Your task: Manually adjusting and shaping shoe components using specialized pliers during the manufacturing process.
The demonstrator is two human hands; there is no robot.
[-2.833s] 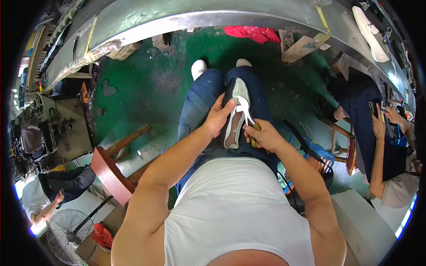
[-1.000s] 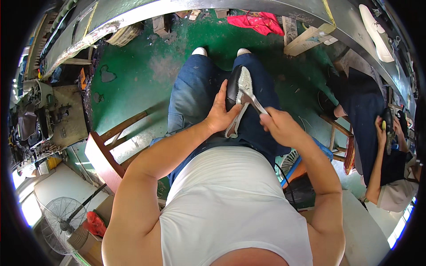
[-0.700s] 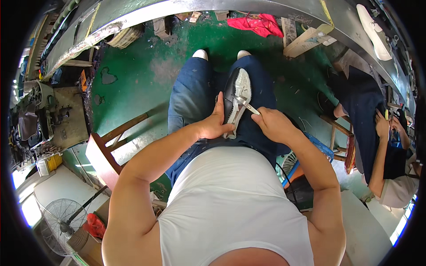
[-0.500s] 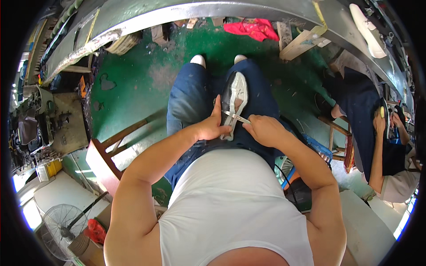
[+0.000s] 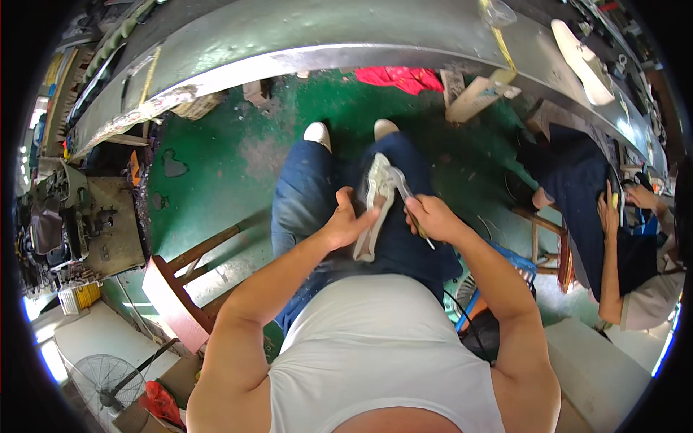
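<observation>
A shoe [image 5: 377, 191] lies on my thighs, its pale, whitish underside up and its toe pointing away from me. My left hand [image 5: 349, 222] grips it from the left, thumb raised and fingers at its middle. A pale grey strip [image 5: 401, 185] bends from the toe end of the shoe to my right hand [image 5: 432, 218]. The right fingers are closed on this strip and on a slim tool [image 5: 429, 241], whose thin metal end sticks out below the hand. The fingers hide most of the tool, so its kind is unclear.
A long metal-edged bench [image 5: 289, 61] runs ahead, with a white shoe [image 5: 583, 63] on its right. Red cloth [image 5: 401, 78] lies beneath it. A wooden stool [image 5: 180, 289] stands left, a fan [image 5: 108, 390] behind it. At right a co-worker's hands [image 5: 610, 213] hold something.
My right hand has moved the tool off the shoe; its metal end now points toward me. A strip now stretches from the toe to that hand. The view has tilted, showing more bench.
</observation>
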